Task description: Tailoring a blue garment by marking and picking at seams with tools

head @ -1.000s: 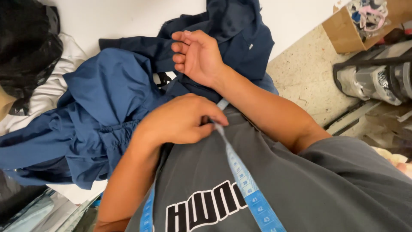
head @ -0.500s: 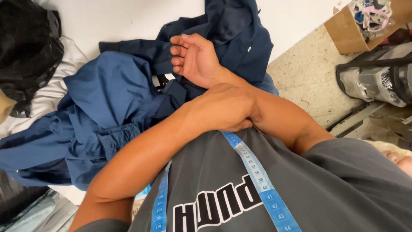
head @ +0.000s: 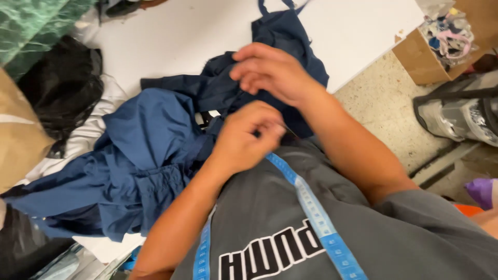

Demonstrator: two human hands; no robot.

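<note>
Head view, looking down the person's chest. Left hand (head: pixel 244 140) sits near frame centre, fingers curled in, thumb and fingertips pressed together just above the shirt edge; whether they pinch anything can't be told, the spot is blurred and too small. Right hand (head: pixel 272 72) is at 12 o'clock from the left hand, close but apart, fingers loosely bent and a bit spread, holding nothing visible, hovering over the navy garment (head: pixel 150 161). Contact with the cloth can't be told.

Navy garment lies crumpled on the white table (head: pixel 176 36), bulk at 9 o'clock of the left hand, a darker part running up to 12 o'clock under the right hand.

Blue measuring tape (head: pixel 311 212) hangs round the neck, both ends down the grey shirt (head: pixel 280 207); the near strip starts just at 5 o'clock of the left hand.

Black cloth (head: pixel 62 88) at 10 o'clock on the table. Cardboard box (head: pixel 430 52) with scraps at 2 o'clock on the floor.
</note>
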